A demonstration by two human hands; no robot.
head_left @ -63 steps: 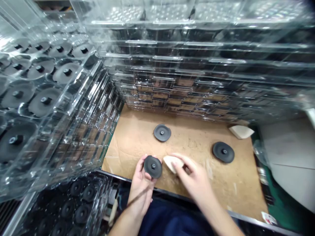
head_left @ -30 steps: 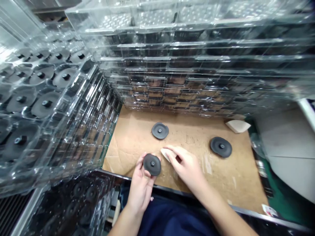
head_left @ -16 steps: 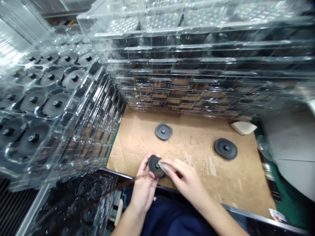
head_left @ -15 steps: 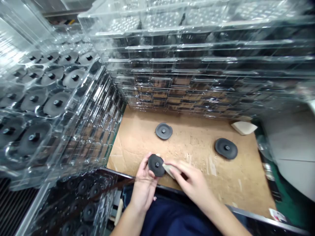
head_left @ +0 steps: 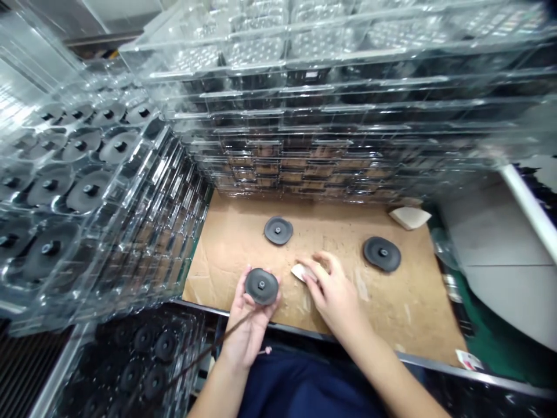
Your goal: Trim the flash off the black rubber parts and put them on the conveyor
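The left hand [head_left: 249, 331] cradles a black disc [head_left: 261, 286] by its rim, keeping the face free and steady, just above the near edge of the worktop [head_left: 418, 331], while the right hand [head_left: 335, 299] clamps a pale wedge [head_left: 301, 271] close beside it.

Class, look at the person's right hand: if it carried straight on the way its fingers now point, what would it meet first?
Beyond the white wedge-shaped pad that it holds, the right hand would probably meet the black disc lying on the cardboard first, though depth is hard to judge from this view.
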